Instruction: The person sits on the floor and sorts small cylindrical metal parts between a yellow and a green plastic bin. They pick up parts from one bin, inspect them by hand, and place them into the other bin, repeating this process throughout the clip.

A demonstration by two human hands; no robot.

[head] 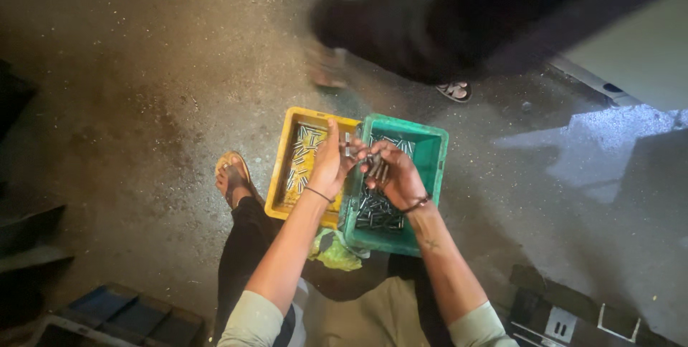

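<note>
Over the green bin (430, 148) both of my hands meet, and I take that bin as my landmark. My left hand (328, 166) hangs above its left rim, fingers partly curled with the thumb raised, pinching one small metal pin (347, 145) upright between fingertips. My right hand (395, 175) sits just above the bin's middle, fingers closed loosely round a few more short pins (378, 169); how many I cannot tell. The green bin has a heap of dark metal pins (378, 211) lying loose at its near end, so plenty of stock looks unhandled. Touching the green bin's left wall stands a yellow bin (287, 168) with paler, shinier pins (302, 157) spread thinly along its floor. I judge the work as partly done: some pieces rest in the yellow bin, a larger share waits in the green one, and a handful is in my grip. A crumpled green-yellow bag (333, 250) lies just below the green bin's near left corner, on my lap. Left of the yellow bin my sandalled foot (233, 175) rests on the gritty floor (143, 68). Beyond the green bin's far edge another person's dark-clothed legs (401, 32) pass, blurred, with a sandal (454, 90) showing. Well off to the lower right of the green bin sits a dark box (566, 318) bearing a small white square sticker and a white angular outline; lower left lies a dark blue tray (122, 311).
</note>
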